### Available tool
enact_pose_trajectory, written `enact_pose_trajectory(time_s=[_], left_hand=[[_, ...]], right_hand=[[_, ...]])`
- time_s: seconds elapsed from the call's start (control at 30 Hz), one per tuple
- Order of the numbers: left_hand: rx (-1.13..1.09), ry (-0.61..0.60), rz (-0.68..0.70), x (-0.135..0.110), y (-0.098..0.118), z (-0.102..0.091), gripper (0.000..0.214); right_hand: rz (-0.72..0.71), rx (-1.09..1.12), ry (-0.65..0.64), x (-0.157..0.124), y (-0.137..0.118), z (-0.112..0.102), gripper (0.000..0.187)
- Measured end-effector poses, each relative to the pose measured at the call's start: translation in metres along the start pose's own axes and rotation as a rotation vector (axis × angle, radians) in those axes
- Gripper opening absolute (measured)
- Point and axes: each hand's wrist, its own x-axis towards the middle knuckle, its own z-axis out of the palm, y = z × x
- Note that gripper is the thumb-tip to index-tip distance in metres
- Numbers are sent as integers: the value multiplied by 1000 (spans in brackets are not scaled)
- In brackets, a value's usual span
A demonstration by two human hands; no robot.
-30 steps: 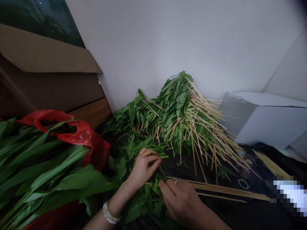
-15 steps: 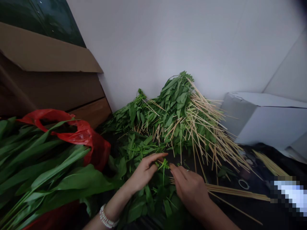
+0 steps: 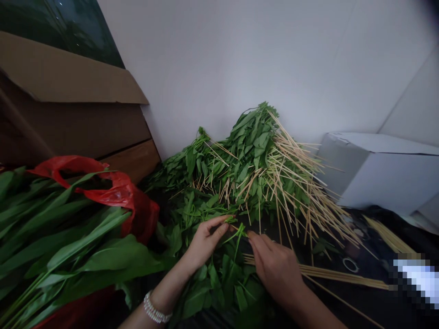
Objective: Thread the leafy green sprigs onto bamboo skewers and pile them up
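Head view: left fingers pinch bright-green, leafy stems, right fingers a thin, pale skewer.

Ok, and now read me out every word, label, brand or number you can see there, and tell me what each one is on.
No readable text anywhere.
Red plastic bag: no lettering visible.
Cardboard box and white box: no print visible on the sides in view.
Bamboo skewers: no markings visible.
Bright patch at lower right: too pixelated to tell whether it carries text.
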Motion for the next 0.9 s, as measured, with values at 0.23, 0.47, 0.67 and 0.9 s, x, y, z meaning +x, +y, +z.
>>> enact_pose_trajectory(time_s=[0.23,0.47,0.67,0.9], left_hand=[[84,2,32,-1,3,4,32],[132,-8,80,-2,5,4,33],[-61,70,-15,1,1,3,39],[-138,70,-56,0,1,4,37]], right_hand=[[-17,10,42,1,-2,-1,29],[5,2,6,1,1,0,30],[6,0,8,-1,1,2,29],[5,6,1,1,0,0,30]])
